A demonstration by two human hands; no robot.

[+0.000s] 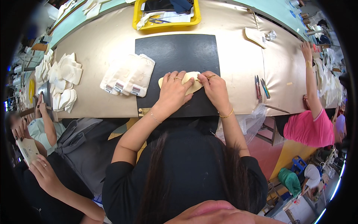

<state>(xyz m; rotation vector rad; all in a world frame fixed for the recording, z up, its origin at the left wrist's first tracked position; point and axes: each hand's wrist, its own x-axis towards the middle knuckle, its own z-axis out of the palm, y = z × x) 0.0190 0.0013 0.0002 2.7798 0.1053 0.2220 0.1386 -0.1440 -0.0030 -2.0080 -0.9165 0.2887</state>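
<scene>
A cream, rounded flat piece (194,88) lies on the black mat (177,46) in front of me. My left hand (174,89) rests on it with the fingers stretched out, pressing it against the mat. At the piece's right end, my right hand (215,89) pinches a thin gold-brown pen-like tool (210,77). The tool's tip is hidden by my fingers, so I cannot tell whether it touches the piece. To the left, a fanned stack of cream fabric pieces (128,72) with printed labels overlaps the mat's edge.
A yellow tray (167,27) stands at the far edge. Snips with dark handles (258,87) and teal-handled snips (265,89) lie to the right. More cream pieces (67,71) are piled at left. Co-workers sit on both sides; one holds a cream piece (28,150).
</scene>
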